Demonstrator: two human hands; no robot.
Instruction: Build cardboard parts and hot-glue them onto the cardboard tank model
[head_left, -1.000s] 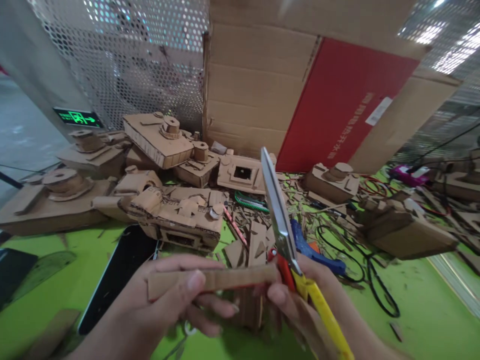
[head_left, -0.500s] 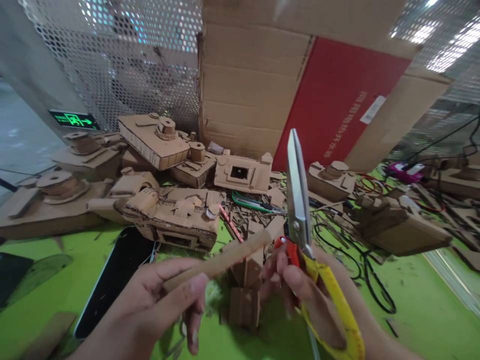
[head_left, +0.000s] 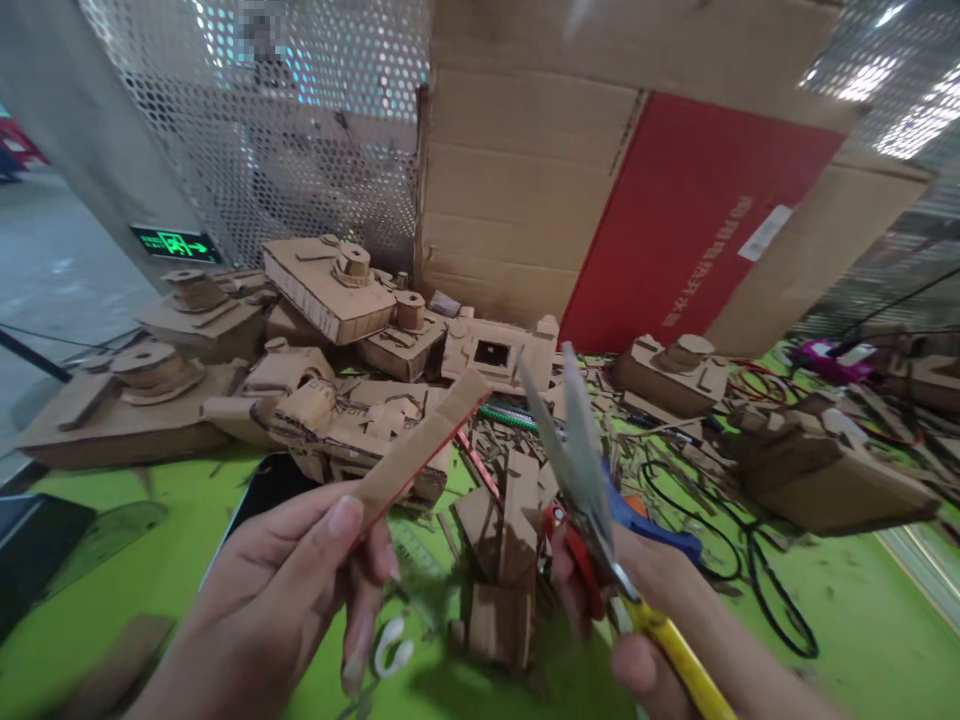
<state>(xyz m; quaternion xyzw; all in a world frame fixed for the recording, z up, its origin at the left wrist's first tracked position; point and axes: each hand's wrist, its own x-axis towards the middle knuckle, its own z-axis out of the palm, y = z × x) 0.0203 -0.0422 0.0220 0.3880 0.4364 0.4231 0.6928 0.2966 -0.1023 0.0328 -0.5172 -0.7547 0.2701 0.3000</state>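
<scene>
My left hand (head_left: 277,590) pinches a narrow cardboard strip (head_left: 424,445) between thumb and fingers; the strip slants up and to the right, with a reddish lower edge. In my right hand (head_left: 667,575) is a pair of scissors (head_left: 589,480) with yellow and red handles. Their blades point upward and are parted a little, apart from the strip. Below, between both hands, stands a small cardboard piece with a long upright part (head_left: 519,515). A white curved piece (head_left: 392,645) lies near my left fingertips.
Several cardboard models, such as a boxy one (head_left: 330,290), line the back left. A dark phone (head_left: 262,490) lies behind my left hand. Cardboard scraps, a green cutter (head_left: 510,415), a blue-handled tool (head_left: 660,530) and a black cable (head_left: 750,560) are spread across the green table (head_left: 862,600).
The scissor blades have gone from closed to slightly parted and tilted left. The strip has swung more upright and left, turning its red edge into view. The camera view has shifted slightly.
</scene>
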